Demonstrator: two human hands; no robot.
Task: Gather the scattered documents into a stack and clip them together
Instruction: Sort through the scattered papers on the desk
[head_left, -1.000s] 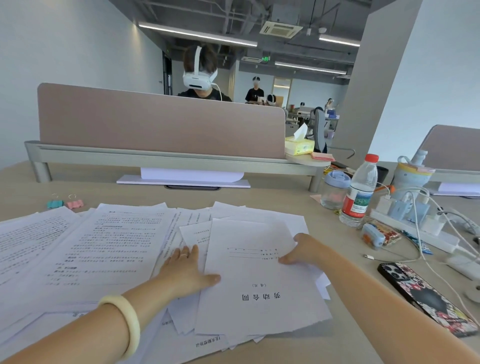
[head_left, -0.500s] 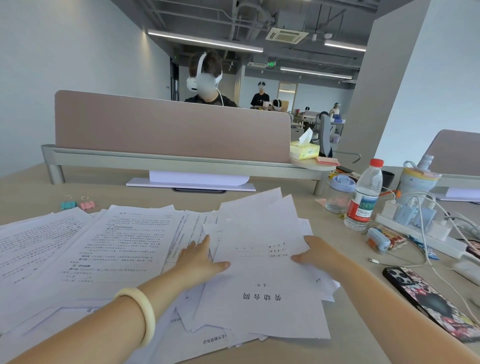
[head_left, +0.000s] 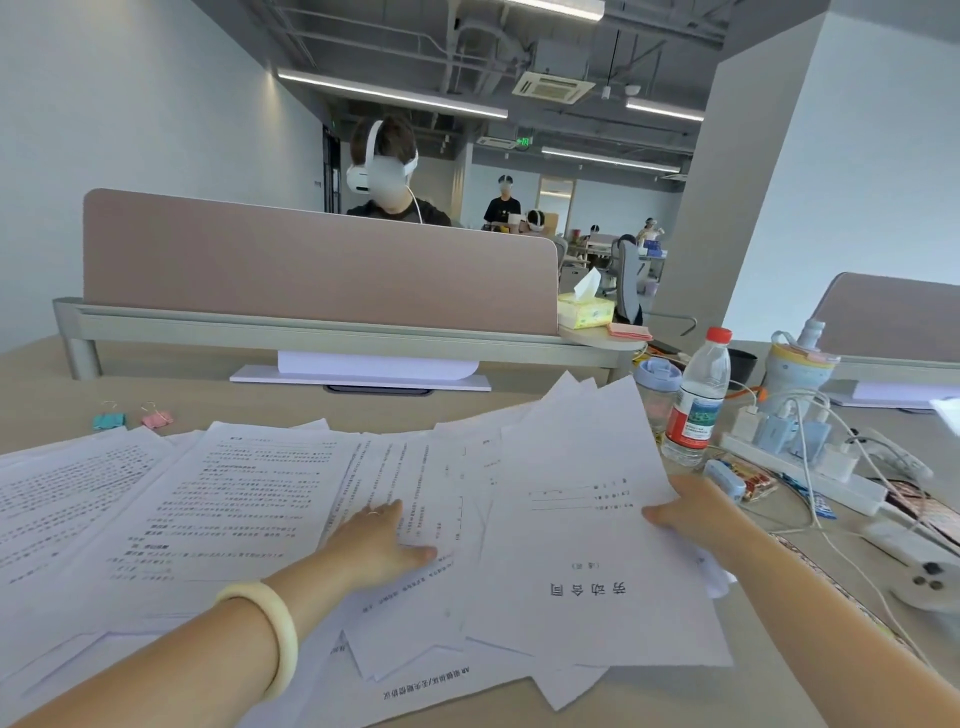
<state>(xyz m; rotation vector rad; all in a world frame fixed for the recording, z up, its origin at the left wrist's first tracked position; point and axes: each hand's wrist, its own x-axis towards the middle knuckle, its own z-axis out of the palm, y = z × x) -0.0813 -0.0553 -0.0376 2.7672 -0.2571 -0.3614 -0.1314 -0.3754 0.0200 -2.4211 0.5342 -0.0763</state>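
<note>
Many white printed documents (head_left: 223, 499) lie spread over the beige desk (head_left: 519, 405). My right hand (head_left: 691, 512) grips the right edge of a bundle of sheets (head_left: 587, 545) topped by a title page, and the bundle's far end is lifted off the desk. My left hand (head_left: 379, 538), with a pale bangle on its wrist, lies flat with spread fingers on the sheets in the middle. Two binder clips, one teal (head_left: 109, 420) and one pink (head_left: 157, 417), sit on the desk at the far left beyond the papers.
To the right stand a water bottle (head_left: 696, 400), a glass jar (head_left: 657, 387), a power strip with chargers and cables (head_left: 800, 467), a snack pack (head_left: 748, 478) and a controller (head_left: 930, 584). A pink partition (head_left: 311, 265) bounds the desk's far side, with a person behind it.
My right hand has raised the far end of the title-page bundle and drawn it to the right. My left hand slid left off that bundle onto the middle sheets.
</note>
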